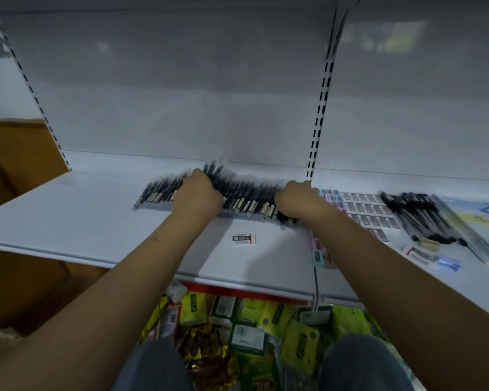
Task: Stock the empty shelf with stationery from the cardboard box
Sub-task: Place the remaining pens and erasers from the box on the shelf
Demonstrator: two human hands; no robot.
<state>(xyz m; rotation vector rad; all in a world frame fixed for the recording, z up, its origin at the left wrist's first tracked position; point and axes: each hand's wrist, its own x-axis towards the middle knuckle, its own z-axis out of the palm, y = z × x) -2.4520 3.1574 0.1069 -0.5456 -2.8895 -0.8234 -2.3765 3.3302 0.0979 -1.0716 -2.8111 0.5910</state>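
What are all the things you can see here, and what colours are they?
Row of pens: many, black with pale ends, back of the white shelf.
Eraser: one, white with dark label, shelf front.
Small packs: many, grey and pastel, in rows on the right shelf section.
Second pen bunch: several, black, further right.
Packets: many, yellow-green, below the shelf.
Cardboard: brown, at left.
Left hand: resting on the pen row; fingers hidden.
Right hand: on the row's right end; fingers hidden.
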